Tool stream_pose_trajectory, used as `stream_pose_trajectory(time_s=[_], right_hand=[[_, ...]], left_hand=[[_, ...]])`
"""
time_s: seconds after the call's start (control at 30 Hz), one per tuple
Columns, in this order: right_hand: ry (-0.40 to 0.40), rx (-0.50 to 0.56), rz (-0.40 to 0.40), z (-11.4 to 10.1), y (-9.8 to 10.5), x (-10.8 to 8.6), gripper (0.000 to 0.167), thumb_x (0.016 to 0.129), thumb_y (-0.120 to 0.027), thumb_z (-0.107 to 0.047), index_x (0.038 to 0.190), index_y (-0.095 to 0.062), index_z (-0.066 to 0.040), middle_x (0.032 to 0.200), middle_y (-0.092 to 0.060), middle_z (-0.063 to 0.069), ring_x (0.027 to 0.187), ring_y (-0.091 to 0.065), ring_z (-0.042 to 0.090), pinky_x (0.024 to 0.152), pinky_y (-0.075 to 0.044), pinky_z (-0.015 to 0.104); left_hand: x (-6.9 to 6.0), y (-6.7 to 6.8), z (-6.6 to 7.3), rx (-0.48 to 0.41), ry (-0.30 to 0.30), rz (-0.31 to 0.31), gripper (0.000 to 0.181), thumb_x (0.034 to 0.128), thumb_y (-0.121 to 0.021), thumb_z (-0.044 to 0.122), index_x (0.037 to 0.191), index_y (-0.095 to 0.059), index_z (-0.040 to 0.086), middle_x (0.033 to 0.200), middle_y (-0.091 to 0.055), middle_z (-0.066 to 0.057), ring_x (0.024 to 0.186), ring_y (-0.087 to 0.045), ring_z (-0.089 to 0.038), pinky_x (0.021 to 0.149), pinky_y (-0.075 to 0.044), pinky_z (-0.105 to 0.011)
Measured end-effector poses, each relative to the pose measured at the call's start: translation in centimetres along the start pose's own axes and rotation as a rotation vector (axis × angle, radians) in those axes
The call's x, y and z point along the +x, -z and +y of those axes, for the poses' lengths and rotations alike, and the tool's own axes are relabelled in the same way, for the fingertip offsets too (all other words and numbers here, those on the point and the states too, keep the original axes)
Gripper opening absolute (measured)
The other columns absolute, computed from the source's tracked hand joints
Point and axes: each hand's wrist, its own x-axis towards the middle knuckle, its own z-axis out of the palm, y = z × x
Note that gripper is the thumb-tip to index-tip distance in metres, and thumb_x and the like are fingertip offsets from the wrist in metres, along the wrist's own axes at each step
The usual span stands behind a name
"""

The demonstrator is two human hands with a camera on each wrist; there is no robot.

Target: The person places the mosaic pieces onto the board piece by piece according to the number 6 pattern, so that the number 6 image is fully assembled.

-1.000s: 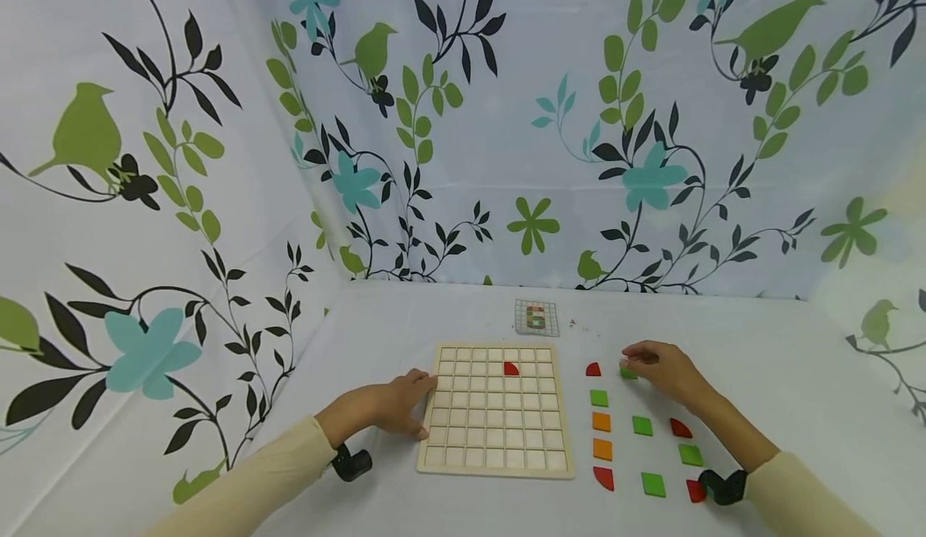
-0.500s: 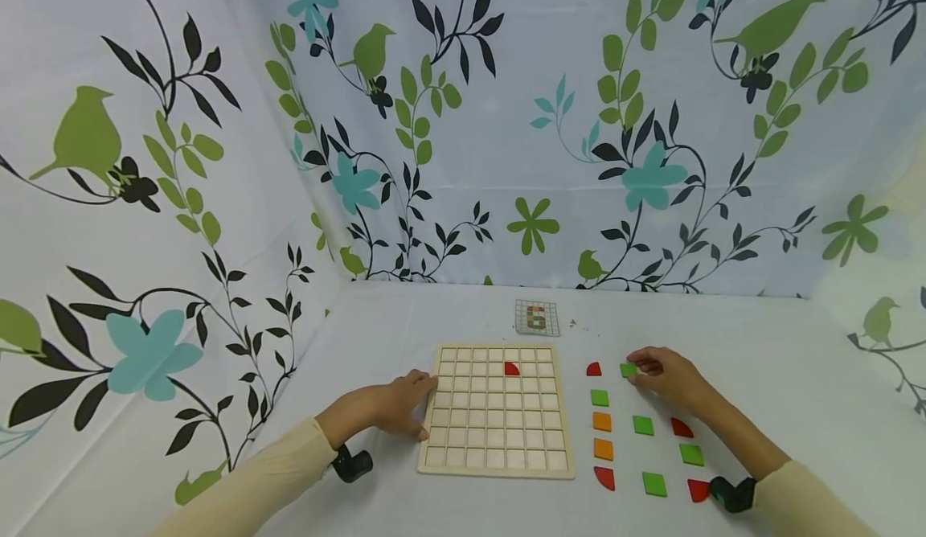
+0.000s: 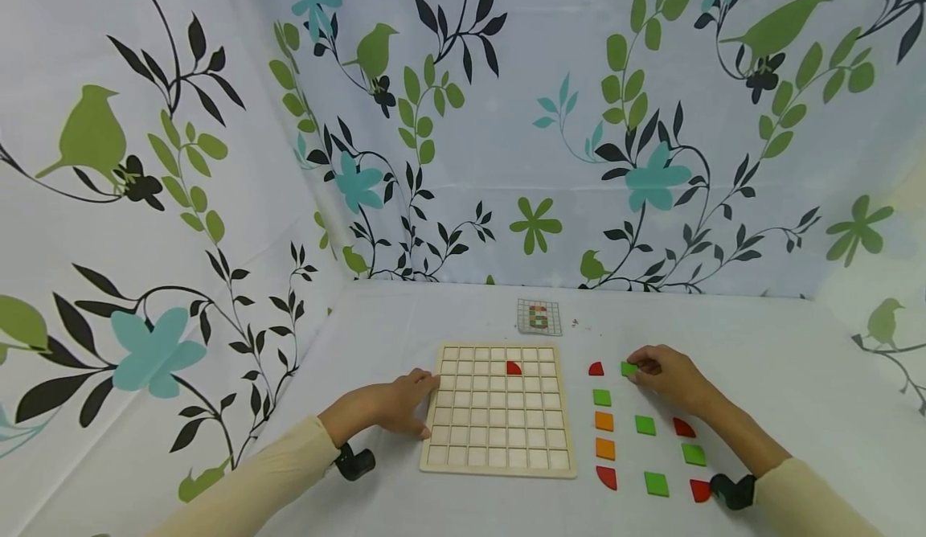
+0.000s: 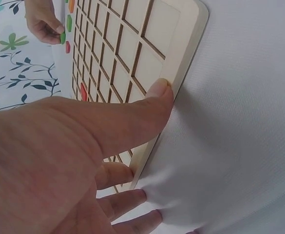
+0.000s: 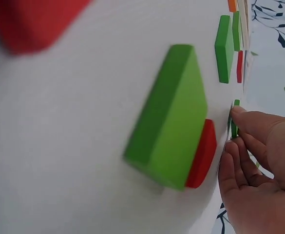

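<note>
Fingers (image 4: 125,203) spread apart, our left hand (image 3: 398,403) rests on the left rim of the gridded board (image 3: 499,471), which bears one red piece (image 3: 514,368). Right of it, loose tiles (image 3: 604,421) lie on the table (image 3: 394,320); past their first column our right hand (image 3: 669,374) pinches a green tile (image 3: 628,368) between thumb and fingers, though we cannot tell if it clears the table. We judge this the picking-up step; the next move seems to call for a steady lift and carry leftward.

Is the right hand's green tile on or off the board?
Off. In the head view, the right hand pinches the green tile to the right of the board, with a red piece lying between.
</note>
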Motion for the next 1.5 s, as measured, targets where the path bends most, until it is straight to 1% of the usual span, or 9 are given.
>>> stream_pose_trajectory(time_s=[0.17, 0.37, 0.47, 0.67, 0.87, 1.03, 1.17, 1.3, 1.5], right_hand=[[0.022, 0.002, 0.006, -0.9, -0.1, 0.6, 0.028, 0.097, -0.076, -0.013, 0.122, -0.071, -0.001, 0.115, -0.07, 0.014, 0.102, -0.064, 0.028, 0.094, -0.06, 0.048], [0.04, 0.004, 0.007, -3.1, -1.0, 1.6, 0.025, 0.096, -0.076, -0.011, 0.119, -0.073, -0.001, 0.111, -0.07, 0.011, 0.102, -0.065, 0.027, 0.092, -0.06, 0.047], [0.038, 0.01, 0.0, -4.6, -1.7, 2.1, 0.024, 0.096, -0.077, -0.011, 0.118, -0.073, -0.002, 0.111, -0.069, 0.011, 0.1, -0.063, 0.025, 0.092, -0.059, 0.045], [0.092, 0.031, -0.04, -7.6, -3.4, 3.2, 0.02, 0.095, -0.077, -0.009, 0.113, -0.074, -0.001, 0.106, -0.068, 0.009, 0.097, -0.061, 0.022, 0.09, -0.057, 0.041], [0.124, 0.056, -0.08, -10.0, -5.5, 4.3, 0.02, 0.094, -0.08, -0.013, 0.111, -0.075, -0.002, 0.104, -0.068, 0.006, 0.095, -0.061, 0.019, 0.089, -0.056, 0.039], [0.162, 0.09, -0.119, -11.8, -7.0, 4.8, 0.016, 0.096, -0.078, -0.011, 0.11, -0.074, -0.002, 0.105, -0.067, 0.006, 0.095, -0.061, 0.018, 0.088, -0.055, 0.038], [0.197, 0.083, -0.148, -13.0, -7.8, 5.3, 0.015, 0.096, -0.075, -0.006, 0.11, -0.073, 0.0, 0.104, -0.067, 0.007, 0.094, -0.06, 0.018, 0.087, -0.055, 0.039], [0.233, 0.051, -0.167, -14.3, -8.2, 5.8, 0.016, 0.096, -0.075, -0.005, 0.11, -0.074, 0.002, 0.105, -0.069, 0.01, 0.094, -0.06, 0.019, 0.086, -0.054, 0.04], [0.288, 0.011, -0.185, -15.4, -8.9, 6.6, 0.017, 0.093, -0.079, -0.005, 0.107, -0.075, 0.004, 0.102, -0.069, 0.012, 0.094, -0.063, 0.023, 0.084, -0.056, 0.04]], left_hand=[[0.0, -0.1, -0.1, 0.013, 0.006, 0.001, 0.09, 0.0939, -0.083, 0.03, 0.164, -0.033, 0.006, 0.168, -0.032, -0.016, 0.154, -0.037, -0.035, 0.118, -0.041, -0.053], [0.0, -0.1, 0.0, 0.015, 0.015, 0.001, 0.089, 0.0935, -0.083, 0.03, 0.164, -0.033, 0.006, 0.167, -0.033, -0.016, 0.154, -0.038, -0.035, 0.118, -0.042, -0.053], [0.0, 0.0, 0.1, 0.005, 0.018, 0.0, 0.089, 0.0932, -0.084, 0.029, 0.164, -0.034, 0.006, 0.167, -0.033, -0.015, 0.154, -0.038, -0.035, 0.118, -0.042, -0.052], [0.1, -0.1, -0.1, -0.011, 0.017, -0.002, 0.09, 0.0931, -0.084, 0.029, 0.164, -0.034, 0.007, 0.167, -0.033, -0.015, 0.154, -0.037, -0.034, 0.119, -0.041, -0.052], [0.2, -0.2, 0.0, -0.007, 0.012, 0.002, 0.089, 0.0925, -0.085, 0.028, 0.163, -0.035, 0.006, 0.166, -0.035, -0.015, 0.153, -0.039, -0.033, 0.119, -0.041, -0.05], [0.1, -0.1, 0.2, -0.009, 0.02, 0.003, 0.089, 0.092, -0.085, 0.027, 0.162, -0.036, 0.005, 0.165, -0.035, -0.016, 0.152, -0.04, -0.033, 0.119, -0.041, -0.05], [0.1, -0.1, 0.2, 0.0, 0.023, 0.004, 0.089, 0.0916, -0.085, 0.027, 0.162, -0.036, 0.006, 0.165, -0.036, -0.016, 0.152, -0.04, -0.033, 0.12, -0.041, -0.05], [0.1, -0.1, 0.2, 0.001, 0.021, 0.007, 0.089, 0.0912, -0.086, 0.027, 0.162, -0.037, 0.006, 0.165, -0.036, -0.015, 0.152, -0.04, -0.033, 0.119, -0.041, -0.05], [-0.1, 0.0, 0.2, -0.008, 0.018, 0.003, 0.089, 0.0918, -0.085, 0.028, 0.163, -0.036, 0.007, 0.166, -0.035, -0.015, 0.153, -0.039, -0.032, 0.119, -0.041, -0.05]])
